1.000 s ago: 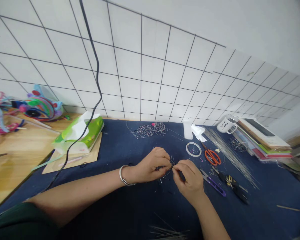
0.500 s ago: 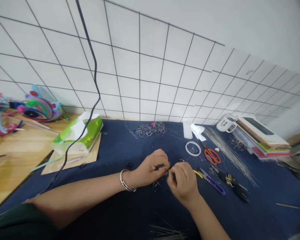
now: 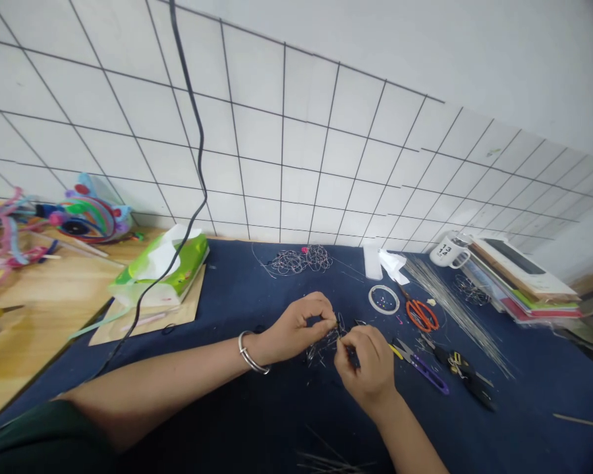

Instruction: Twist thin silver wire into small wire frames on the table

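My left hand (image 3: pixel 299 327), a silver bangle at its wrist, pinches thumb and forefinger on a piece of thin wire (image 3: pixel 340 321). Close to its right, my right hand (image 3: pixel 369 365) has its fingers curled and pinched on the same fine wirework. A small loop of it shows above the fingertips; the rest is mostly hidden by the fingers. Under and between the hands, a loose tangle of thin wire (image 3: pixel 317 354) shows against the dark blue cloth (image 3: pixel 237 283). A yellow-handled tool (image 3: pixel 396 351) lies just right of my right hand, partly covered.
To the right lie purple snips (image 3: pixel 429 374), black pliers (image 3: pixel 467 378), orange scissors (image 3: pixel 422 316), a round bead dish (image 3: pixel 384 299) and straight wires (image 3: pixel 459 316). Coiled wire (image 3: pixel 301 261), a mug (image 3: pixel 449 251) and books (image 3: pixel 528 273) stand behind. A tissue pack (image 3: pixel 168 266) and hanging cable (image 3: pixel 197 131) are left.
The fingertips have moved slightly apart, and a small wire loop now shows between them. The view has shifted a little, so the surroundings sit slightly lower and further right.
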`<move>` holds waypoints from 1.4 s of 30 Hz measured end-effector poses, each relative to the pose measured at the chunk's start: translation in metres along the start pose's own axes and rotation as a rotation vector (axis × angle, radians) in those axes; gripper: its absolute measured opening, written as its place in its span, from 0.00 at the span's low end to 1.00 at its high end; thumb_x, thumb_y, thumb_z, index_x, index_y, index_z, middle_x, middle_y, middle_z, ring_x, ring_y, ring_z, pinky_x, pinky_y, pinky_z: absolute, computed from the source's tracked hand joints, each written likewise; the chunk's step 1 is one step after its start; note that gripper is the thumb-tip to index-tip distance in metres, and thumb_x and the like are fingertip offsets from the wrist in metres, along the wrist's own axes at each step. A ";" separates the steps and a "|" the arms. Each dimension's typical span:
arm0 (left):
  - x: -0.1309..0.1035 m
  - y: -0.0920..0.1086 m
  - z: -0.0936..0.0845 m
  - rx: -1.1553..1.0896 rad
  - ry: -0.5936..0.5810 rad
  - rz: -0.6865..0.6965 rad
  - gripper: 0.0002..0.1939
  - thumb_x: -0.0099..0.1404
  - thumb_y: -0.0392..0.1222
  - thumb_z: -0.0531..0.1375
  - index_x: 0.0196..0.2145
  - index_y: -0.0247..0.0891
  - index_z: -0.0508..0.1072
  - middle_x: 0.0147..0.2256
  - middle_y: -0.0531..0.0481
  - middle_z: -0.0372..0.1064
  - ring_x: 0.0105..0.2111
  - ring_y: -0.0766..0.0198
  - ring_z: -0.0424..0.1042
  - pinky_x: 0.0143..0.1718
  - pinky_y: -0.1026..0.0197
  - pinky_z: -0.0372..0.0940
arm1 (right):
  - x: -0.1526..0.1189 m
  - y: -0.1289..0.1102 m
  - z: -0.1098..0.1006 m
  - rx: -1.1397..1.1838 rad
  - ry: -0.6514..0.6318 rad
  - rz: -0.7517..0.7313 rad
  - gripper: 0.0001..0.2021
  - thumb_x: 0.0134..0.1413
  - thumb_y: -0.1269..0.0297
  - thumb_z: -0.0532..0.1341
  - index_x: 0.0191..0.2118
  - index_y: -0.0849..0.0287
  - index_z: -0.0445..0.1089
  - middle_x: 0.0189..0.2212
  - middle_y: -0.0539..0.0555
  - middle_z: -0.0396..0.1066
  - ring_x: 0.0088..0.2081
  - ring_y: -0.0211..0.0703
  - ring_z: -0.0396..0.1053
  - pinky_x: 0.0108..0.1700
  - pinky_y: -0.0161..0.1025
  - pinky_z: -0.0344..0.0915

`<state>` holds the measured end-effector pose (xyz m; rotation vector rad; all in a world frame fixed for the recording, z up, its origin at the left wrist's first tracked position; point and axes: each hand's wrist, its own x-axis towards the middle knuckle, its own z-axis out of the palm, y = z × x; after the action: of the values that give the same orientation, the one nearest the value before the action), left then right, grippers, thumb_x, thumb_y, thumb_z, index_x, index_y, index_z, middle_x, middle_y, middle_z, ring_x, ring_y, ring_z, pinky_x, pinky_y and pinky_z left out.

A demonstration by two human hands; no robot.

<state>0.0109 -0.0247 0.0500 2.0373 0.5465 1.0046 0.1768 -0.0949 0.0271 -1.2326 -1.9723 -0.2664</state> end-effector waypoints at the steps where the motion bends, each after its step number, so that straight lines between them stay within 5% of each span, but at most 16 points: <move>1: 0.000 0.000 0.000 0.026 0.007 0.019 0.07 0.61 0.36 0.54 0.27 0.34 0.68 0.29 0.48 0.63 0.33 0.67 0.62 0.37 0.62 0.60 | 0.001 0.001 -0.002 0.029 -0.005 0.028 0.04 0.50 0.73 0.56 0.28 0.59 0.62 0.26 0.53 0.64 0.30 0.40 0.62 0.35 0.40 0.61; 10: -0.002 -0.006 0.003 0.231 -0.028 0.178 0.05 0.60 0.33 0.53 0.32 0.35 0.69 0.31 0.47 0.66 0.35 0.64 0.62 0.41 0.58 0.58 | 0.005 0.002 -0.003 0.186 0.055 0.157 0.10 0.51 0.75 0.56 0.40 0.59 0.67 0.33 0.55 0.68 0.36 0.40 0.66 0.40 0.40 0.65; 21: -0.004 -0.011 0.007 0.389 -0.101 0.211 0.06 0.57 0.31 0.52 0.29 0.35 0.68 0.29 0.49 0.64 0.33 0.65 0.61 0.39 0.58 0.56 | 0.001 0.000 0.002 -0.104 -0.019 -0.015 0.05 0.50 0.75 0.56 0.32 0.60 0.67 0.28 0.55 0.68 0.32 0.43 0.65 0.36 0.42 0.63; 31: 0.000 -0.004 0.004 0.112 -0.089 0.026 0.07 0.58 0.29 0.52 0.25 0.34 0.66 0.27 0.50 0.65 0.32 0.68 0.62 0.38 0.62 0.59 | 0.004 0.008 -0.003 0.016 0.024 0.061 0.07 0.51 0.74 0.57 0.38 0.60 0.67 0.32 0.56 0.69 0.35 0.42 0.66 0.40 0.42 0.64; 42: -0.002 -0.010 0.007 0.348 -0.136 0.160 0.06 0.58 0.31 0.52 0.28 0.35 0.67 0.29 0.49 0.64 0.33 0.65 0.61 0.39 0.59 0.56 | 0.002 0.003 0.001 -0.074 -0.066 -0.002 0.07 0.53 0.74 0.55 0.37 0.60 0.66 0.31 0.56 0.68 0.35 0.43 0.66 0.39 0.44 0.64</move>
<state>0.0148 -0.0230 0.0383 2.4708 0.5202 0.9005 0.1787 -0.0918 0.0270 -1.3013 -2.0367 -0.3058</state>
